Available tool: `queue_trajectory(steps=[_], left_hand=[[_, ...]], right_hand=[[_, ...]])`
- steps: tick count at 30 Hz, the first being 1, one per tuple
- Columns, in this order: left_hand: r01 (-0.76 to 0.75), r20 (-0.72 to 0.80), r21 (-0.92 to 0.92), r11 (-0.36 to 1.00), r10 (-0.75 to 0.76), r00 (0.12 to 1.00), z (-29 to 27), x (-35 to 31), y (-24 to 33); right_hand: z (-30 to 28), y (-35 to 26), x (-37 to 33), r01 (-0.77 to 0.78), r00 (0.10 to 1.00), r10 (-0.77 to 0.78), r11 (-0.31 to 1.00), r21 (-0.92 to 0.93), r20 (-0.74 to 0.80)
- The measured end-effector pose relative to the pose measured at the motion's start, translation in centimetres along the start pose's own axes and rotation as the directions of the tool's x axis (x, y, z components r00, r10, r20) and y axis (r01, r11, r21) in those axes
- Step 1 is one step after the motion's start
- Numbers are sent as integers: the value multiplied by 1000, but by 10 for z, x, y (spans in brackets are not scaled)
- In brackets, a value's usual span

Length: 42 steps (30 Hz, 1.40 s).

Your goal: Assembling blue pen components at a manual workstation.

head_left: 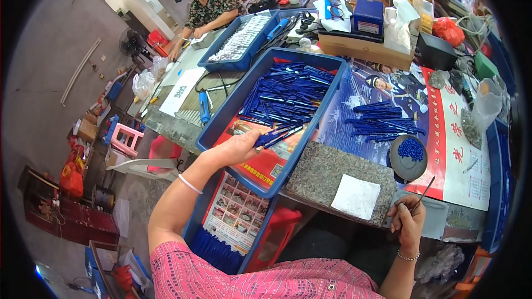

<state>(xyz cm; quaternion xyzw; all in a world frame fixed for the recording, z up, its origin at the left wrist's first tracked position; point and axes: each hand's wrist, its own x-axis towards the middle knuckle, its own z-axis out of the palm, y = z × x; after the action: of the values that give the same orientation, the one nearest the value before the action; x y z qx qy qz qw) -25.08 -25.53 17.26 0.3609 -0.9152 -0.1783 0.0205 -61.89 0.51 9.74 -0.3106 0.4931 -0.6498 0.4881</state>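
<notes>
My left hand (239,148) is closed around several slim dark-blue pen-like sticks (281,134), over the near part of a blue plastic tray (226,112). A large heap of similar sticks (291,89) fills the tray's far part. My right hand (407,217) pinches a thin dark rod-like tool (426,189), its exact kind unclear, at the table's near edge. Close to that hand are a folded white paper (356,196) on a speckled stone slab (313,177) and a dark round dish (407,173) holding small blue beads (410,148).
Another bundle of blue sticks (382,122) lies on a poster right of the tray. A lower blue bin (191,221) holds more sticks below the table. Beyond, a second tray (244,62) holds white-and-blue pieces. A person (213,8) sits across; a wooden box (360,49) stands behind.
</notes>
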Motion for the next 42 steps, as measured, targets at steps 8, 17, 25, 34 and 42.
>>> queue_trajectory(steps=[8,17,25,34,42], left_hand=[[50,-115,-21,999,-52,992,-52,12,5],[-266,-60,6,964,266,962,-51,156,97],[-522,-42,131,843,530,847,66,297,127],[-390,77,116,914,383,921,90,310,147],[-499,23,86,862,499,866,94,312,144]], right_hand=[[-4,0,-1,1,1000,-1,1000,-5,13],[-9,-4,1,-59,997,57,998,28,48],[-5,-5,0,-80,991,81,997,-9,105],[-14,-7,0,-134,981,125,990,48,151],[-15,-11,1,-122,981,115,992,38,156]])
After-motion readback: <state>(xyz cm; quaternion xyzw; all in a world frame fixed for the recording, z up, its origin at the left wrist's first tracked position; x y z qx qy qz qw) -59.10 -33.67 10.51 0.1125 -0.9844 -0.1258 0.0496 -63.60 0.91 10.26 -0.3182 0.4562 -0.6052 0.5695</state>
